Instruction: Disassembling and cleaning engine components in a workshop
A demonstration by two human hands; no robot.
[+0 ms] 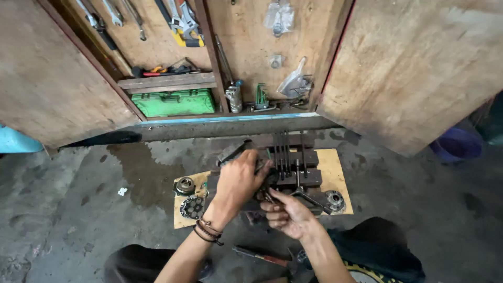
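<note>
My right hand (287,214) pinches a small metal part; my left hand (238,181) curls over dark metal blocks (296,175) on cardboard (330,162).

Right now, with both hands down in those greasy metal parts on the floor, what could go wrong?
1. The left hand and right hand crowd one dark metal assembly; fingers might get pinched.
2. Round metal parts lie at the cardboard sheet's edge and could roll off.
3. The wet patch on the concrete could be slippery.
</note>
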